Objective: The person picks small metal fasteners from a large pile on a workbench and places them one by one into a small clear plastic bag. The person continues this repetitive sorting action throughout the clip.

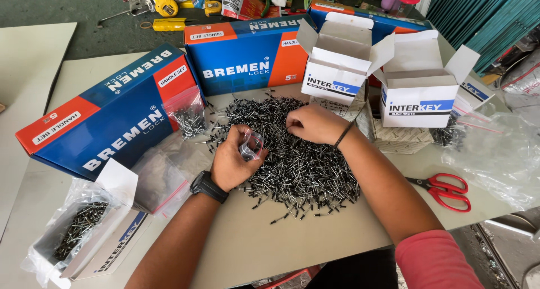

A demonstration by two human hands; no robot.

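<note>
A pale worktable (292,238) fills the frame, strewn with boxes. At centre the left hand (233,159) is closed around a small clear bag (251,145); the right hand (315,124), fingers curled down, picks at the heap of dark rivets (298,165) beneath. Red scissors (444,189) lie at lower right, blue boxes (112,120) at upper left

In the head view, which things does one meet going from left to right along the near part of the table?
Open box of rivets in a clear bag → left hand holding a small clear bag → pile of dark rivets → red-handled scissors → crumpled clear plastic.
</note>
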